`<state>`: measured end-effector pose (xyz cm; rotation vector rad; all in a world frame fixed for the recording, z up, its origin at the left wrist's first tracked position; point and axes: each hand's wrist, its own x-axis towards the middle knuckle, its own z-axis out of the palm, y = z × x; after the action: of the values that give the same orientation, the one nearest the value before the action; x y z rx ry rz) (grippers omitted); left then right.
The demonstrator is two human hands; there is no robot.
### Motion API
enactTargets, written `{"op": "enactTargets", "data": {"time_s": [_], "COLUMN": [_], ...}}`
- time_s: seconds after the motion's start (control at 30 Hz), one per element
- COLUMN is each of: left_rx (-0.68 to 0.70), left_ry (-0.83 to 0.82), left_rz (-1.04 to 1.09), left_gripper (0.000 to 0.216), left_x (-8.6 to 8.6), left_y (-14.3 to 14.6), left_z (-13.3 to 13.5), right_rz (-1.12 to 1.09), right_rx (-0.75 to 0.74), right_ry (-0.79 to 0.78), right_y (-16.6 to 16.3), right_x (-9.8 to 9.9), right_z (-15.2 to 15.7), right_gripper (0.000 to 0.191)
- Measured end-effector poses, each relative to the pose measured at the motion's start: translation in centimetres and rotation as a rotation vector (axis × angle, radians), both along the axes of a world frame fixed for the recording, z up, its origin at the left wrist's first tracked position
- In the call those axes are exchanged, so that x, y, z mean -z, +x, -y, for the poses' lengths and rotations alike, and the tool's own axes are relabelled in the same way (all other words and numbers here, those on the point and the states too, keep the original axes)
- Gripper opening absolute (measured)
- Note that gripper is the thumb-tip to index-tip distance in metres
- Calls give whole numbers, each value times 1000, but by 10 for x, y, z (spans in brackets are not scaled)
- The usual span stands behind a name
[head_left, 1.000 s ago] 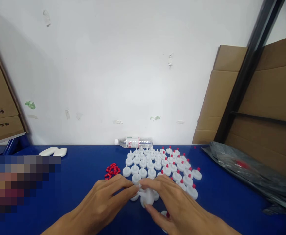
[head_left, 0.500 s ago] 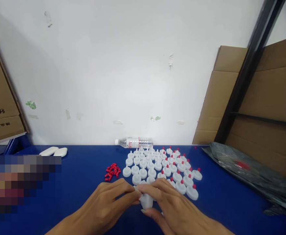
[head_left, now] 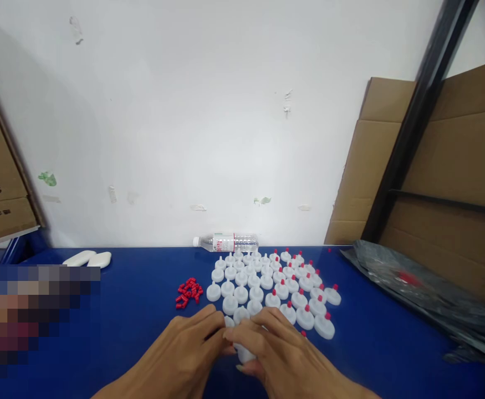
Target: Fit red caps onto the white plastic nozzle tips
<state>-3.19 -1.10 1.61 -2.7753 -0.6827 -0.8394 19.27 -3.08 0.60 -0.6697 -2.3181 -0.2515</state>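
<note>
My left hand [head_left: 188, 346] and my right hand [head_left: 277, 343] meet at the front middle of the table. My right fingers are wrapped round a white plastic nozzle cap [head_left: 245, 353], mostly covered by the hand. The left fingers pinch together against its tip, with a speck of red at the fingertips, apparently a small red tip cap. Just beyond, white nozzle caps [head_left: 229, 305] stand in rows, spouts up. Those on the right carry red tips [head_left: 307, 307]; those on the left have bare spouts. A small heap of loose red tip caps [head_left: 189, 292] lies left of the rows.
A clear plastic bottle [head_left: 225, 243] lies along the white wall. Two white rounded objects [head_left: 98, 260] rest at the left, near a blurred-out patch. Grey plastic bags [head_left: 392, 282] and cardboard [head_left: 367, 166] stand or lie on the right. The table [head_left: 134, 310] is blue.
Both hands stay together, and the white nozzle cap between them has tilted and is more covered by the fingers. The whole view has shifted slightly.
</note>
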Motion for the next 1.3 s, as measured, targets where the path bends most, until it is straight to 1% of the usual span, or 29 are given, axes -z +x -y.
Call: {"op": "enactTargets", "data": {"time_s": [0.1, 0.2, 0.27, 0.37, 0.43, 0.53, 0.63, 0.7, 0.73, 0.8, 0.87, 0.97, 1.03, 1.17, 1.3], "left_rx": [28, 36, 44, 25, 2, -1, -58, -138, -216, -382, -474, -471, -452, -440, -456], "left_ry": [-27, -55, -24, -13, -63, -99, -62, -50, -84, -189, -251, -281, -302, -330, -349], "left_rz": [50, 86, 112, 106, 94, 123, 151, 167, 160, 116, 62, 8, -35, -107, -112], "left_gripper": [22, 21, 23, 27, 28, 22, 20, 24, 25, 30, 29, 22, 20, 17, 16], "left_x": [8, 14, 14, 7, 0, -6, -8, -10, -11, -13, -15, -14, -12, -7, -4], "left_y": [1, 2, 3, 5, 5, 0, -15, -28, -35, -46, -52, -53, -50, -48, -49], "left_z": [-2, -4, -3, 2, 4, 0, -17, -32, -40, -53, -62, -66, -64, -62, -64], "right_rz": [52, 76, 104, 116, 74, 20, -29, -99, -136, -195, -201, -72, 4, 90, 154], "right_rx": [50, 65, 69, 74, 39, -6, 44, 118, 184, 364, 559, 892, 1025, 1128, 1191], "right_ry": [102, 133, 163, 208, 185, 90, 82, 111, 120, 108, 65, -49, -132, -309, -473], "right_y": [-1, -2, -3, -3, -2, 4, 20, 38, 48, 70, 90, 114, 127, 147, 160], "right_x": [1, 1, 0, -4, -9, -17, -26, -33, -37, -44, -51, -55, -53, -38, -20], "right_z": [1, 2, 2, 2, 2, -3, -14, -25, -31, -44, -57, -72, -80, -93, -100], "right_gripper": [35, 35, 34, 32, 33, 35, 31, 26, 24, 14, 13, 19, 21, 17, 12]}}
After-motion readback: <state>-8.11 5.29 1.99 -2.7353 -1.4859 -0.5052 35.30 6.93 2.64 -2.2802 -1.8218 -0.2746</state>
